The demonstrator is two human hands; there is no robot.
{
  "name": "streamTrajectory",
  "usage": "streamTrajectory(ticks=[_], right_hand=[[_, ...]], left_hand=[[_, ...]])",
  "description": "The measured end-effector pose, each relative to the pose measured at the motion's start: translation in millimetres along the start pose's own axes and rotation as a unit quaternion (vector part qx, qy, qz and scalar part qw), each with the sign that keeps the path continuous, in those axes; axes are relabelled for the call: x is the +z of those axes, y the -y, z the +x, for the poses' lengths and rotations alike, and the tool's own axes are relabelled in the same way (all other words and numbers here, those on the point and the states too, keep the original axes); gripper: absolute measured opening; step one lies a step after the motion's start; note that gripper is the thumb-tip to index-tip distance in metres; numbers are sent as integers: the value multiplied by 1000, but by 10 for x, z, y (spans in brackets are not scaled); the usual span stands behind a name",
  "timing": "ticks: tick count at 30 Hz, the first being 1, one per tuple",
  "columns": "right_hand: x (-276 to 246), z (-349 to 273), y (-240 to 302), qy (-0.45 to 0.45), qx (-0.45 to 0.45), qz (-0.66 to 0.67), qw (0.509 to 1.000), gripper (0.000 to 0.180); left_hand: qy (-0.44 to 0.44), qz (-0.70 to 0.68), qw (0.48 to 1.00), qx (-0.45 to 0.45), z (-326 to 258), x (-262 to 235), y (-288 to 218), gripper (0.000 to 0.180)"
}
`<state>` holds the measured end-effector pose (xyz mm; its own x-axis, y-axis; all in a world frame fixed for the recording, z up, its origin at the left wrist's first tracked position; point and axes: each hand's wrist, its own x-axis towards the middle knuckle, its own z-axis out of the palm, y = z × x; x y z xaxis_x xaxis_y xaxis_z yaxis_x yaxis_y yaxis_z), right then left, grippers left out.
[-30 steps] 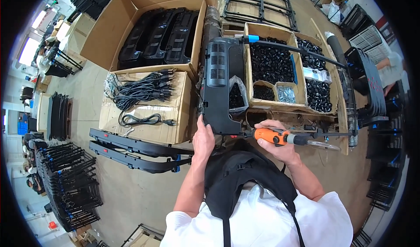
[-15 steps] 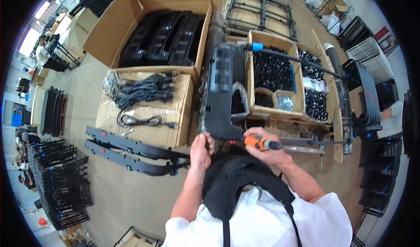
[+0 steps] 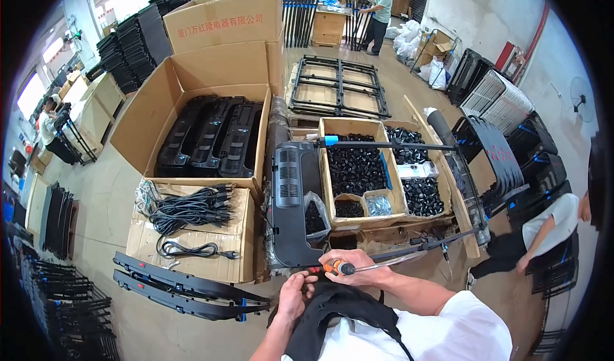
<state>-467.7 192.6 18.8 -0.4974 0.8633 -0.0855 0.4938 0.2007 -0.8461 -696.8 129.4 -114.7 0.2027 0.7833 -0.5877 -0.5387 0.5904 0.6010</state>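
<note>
My right hand (image 3: 359, 266) grips an orange and black power screwdriver (image 3: 338, 268) at the near corner of a black plastic housing (image 3: 294, 230). The screwdriver's tip is hidden. Just left of it, my left hand (image 3: 295, 295) has its fingers curled together by the same corner; anything in them is too small to make out. The housing has vent slots and lies between two black tubes running off to the right. The far tube (image 3: 396, 145) carries a blue sleeve at its left end. The near tube (image 3: 441, 239) passes beyond my right forearm.
A wooden tray (image 3: 325, 188) of black parts and screws lies between the tubes. Left are an open carton (image 3: 137, 127) of black housings, black cables (image 3: 185, 211) on a box, and curved black strips (image 3: 185, 290). A person in white (image 3: 553, 223) is at right.
The screwdriver in my right hand has come left, close to my left hand and the housing's corner. The view has tilted up, showing more of the room. The person at right shows more fully.
</note>
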Motion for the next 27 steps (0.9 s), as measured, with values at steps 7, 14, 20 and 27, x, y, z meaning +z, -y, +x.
streamTrajectory(ticks=[7,14,20,27], right_hand=[[-20,18,-4,10,0,-3,1000,40],[-7,-207,177,-45,-9,72,996,42],[177,-240,17,-44,-56,122,990,45],[214,-323,44,-47,-39,119,991,45]], left_hand=[[38,-47,997,-53,95,-18,160,25],[22,-135,982,-131,138,97,149,28],[43,-275,951,-134,228,84,210,28],[41,-301,945,-120,167,64,258,27]])
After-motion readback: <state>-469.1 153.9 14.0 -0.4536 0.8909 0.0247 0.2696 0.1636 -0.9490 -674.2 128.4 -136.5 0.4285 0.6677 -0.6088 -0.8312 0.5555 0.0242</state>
